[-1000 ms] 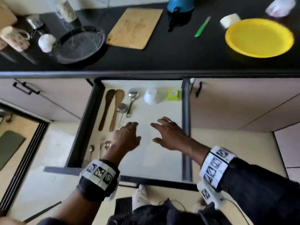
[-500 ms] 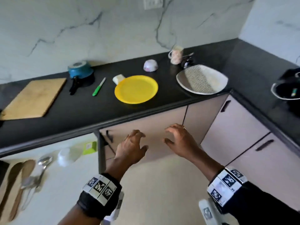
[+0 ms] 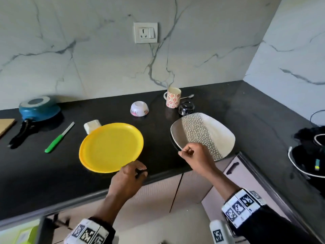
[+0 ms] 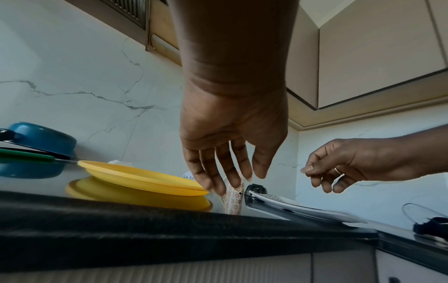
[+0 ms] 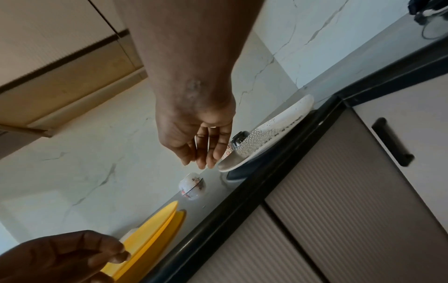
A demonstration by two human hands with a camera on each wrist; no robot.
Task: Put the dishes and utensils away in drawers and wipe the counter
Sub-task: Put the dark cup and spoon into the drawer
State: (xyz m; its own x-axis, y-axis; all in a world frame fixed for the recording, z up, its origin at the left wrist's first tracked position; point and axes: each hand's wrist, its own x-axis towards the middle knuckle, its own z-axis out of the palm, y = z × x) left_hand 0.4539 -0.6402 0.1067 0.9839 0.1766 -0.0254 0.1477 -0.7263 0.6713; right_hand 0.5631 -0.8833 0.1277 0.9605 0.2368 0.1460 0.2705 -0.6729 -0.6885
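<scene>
A yellow plate [image 3: 110, 147] lies on the black counter [image 3: 158, 155] near its front edge. To its right lies a white square plate with a dotted pattern [image 3: 202, 134]. My left hand [image 3: 139, 170] hovers at the yellow plate's near right rim [image 4: 169, 183], fingers hanging relaxed, holding nothing; touch cannot be told. My right hand [image 3: 186, 152] is at the patterned plate's near left edge [image 5: 242, 159], fingers loosely bent and empty. Behind stand a floral mug [image 3: 173, 97], an upturned small bowl [image 3: 139, 108] and an upturned dark glass bowl [image 3: 186, 107].
A green-handled knife [image 3: 59, 138], a blue pan [image 3: 39, 107], a white block [image 3: 92, 125] and a wooden board's corner [image 3: 5, 125] lie to the left. Black gear with cables [image 3: 309, 155] sits on the right counter. The open drawer's corner [image 3: 44, 231] shows at the bottom left.
The view swung from the open drawer up to the counter. Both hands rose from over the drawer to the counter's front edge, one by each plate.
</scene>
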